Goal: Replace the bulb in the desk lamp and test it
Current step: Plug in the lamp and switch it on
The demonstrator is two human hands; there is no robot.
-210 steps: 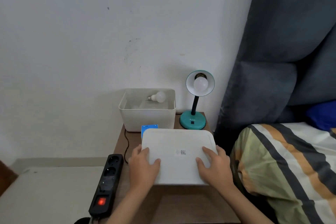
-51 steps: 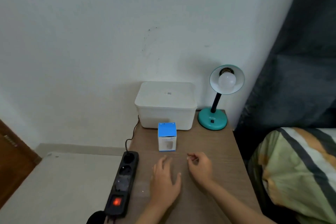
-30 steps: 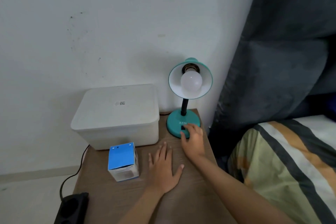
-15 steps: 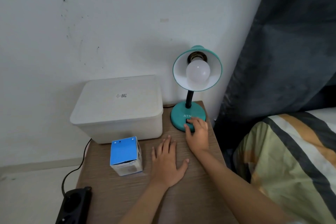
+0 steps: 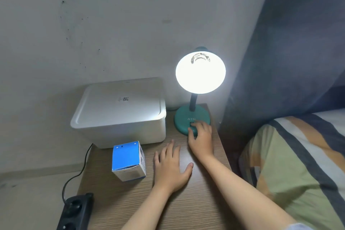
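Note:
The teal desk lamp (image 5: pixel 186 117) stands at the back right of the wooden bedside table (image 5: pixel 141 205). Its bulb (image 5: pixel 200 74) is lit and glares white inside the shade. My right hand (image 5: pixel 201 137) rests on the front of the lamp's round base, fingertips on the switch area. My left hand (image 5: pixel 170 164) lies flat on the tabletop with fingers apart, holding nothing. A blue and white bulb box (image 5: pixel 128 160) stands just left of my left hand.
A white lidded plastic bin (image 5: pixel 119 112) sits at the back left, beside the lamp. A black power strip (image 5: pixel 74 211) hangs at the table's front left with a cable running up. A striped pillow (image 5: pixel 298 164) and dark curtain (image 5: pixel 291 43) lie to the right.
The bulb has switched from dark to lit while my right hand stayed on the lamp base. My left hand has not moved. Earlier, the lid went onto the bin.

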